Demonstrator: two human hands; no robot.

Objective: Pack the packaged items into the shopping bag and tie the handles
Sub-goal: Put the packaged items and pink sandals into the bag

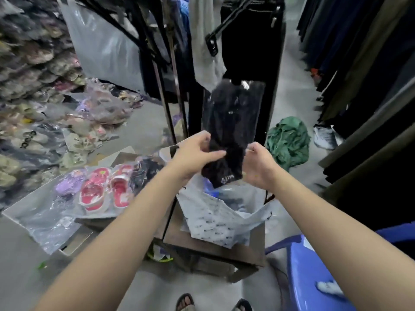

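As the shopping bag [221, 217] gaped below on the tabletop [215, 245], both hands, left [197, 151] and right [258, 162], pinched the black packaged item [229, 129] upright for lowering in.

Dim, flat light; motion blur, edges warped.

Black clear-wrapped packet [226, 135] upright above the open white shopping bag [215, 218].

Brown wooden stool [224, 250], white printed shopping bag [215, 221] open on it, grey floor [22, 254] beneath
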